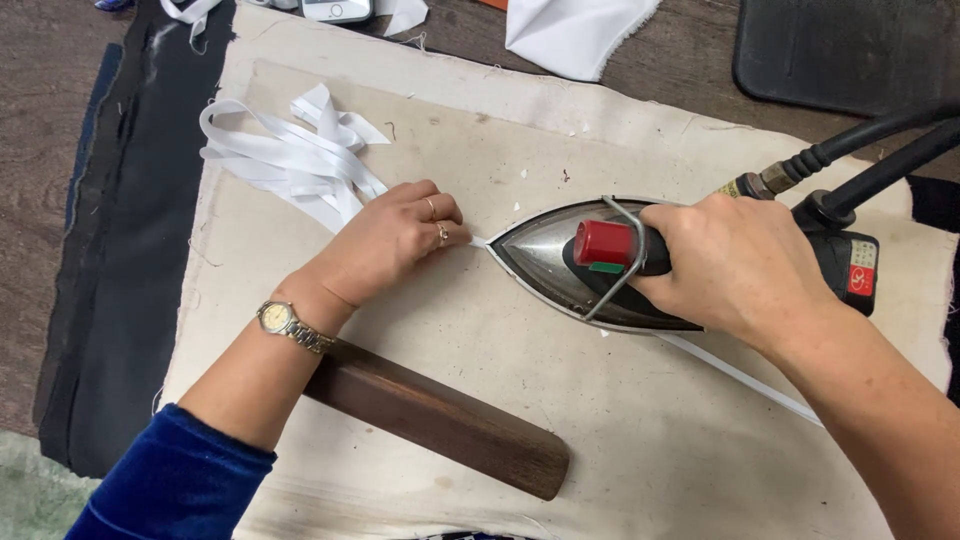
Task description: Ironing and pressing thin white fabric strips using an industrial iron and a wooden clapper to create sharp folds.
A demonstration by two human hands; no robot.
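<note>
So the right hand (735, 262) is wrapped tight around the iron (560, 262) handle. Left hand (392, 240), fingers curled, pinches the white strip (740, 375) right at the iron's tip on the pressing cloth (620, 430).

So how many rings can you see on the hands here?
2, both on the left hand: one ring on a finger nearer the top, another ring just below it. The right hand grips the iron; its fingers are hidden, so more may exist.

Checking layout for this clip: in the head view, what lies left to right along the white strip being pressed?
Pile of white strips → left hand pinching the strip → iron → right hand on its handle → black hoses.
</note>
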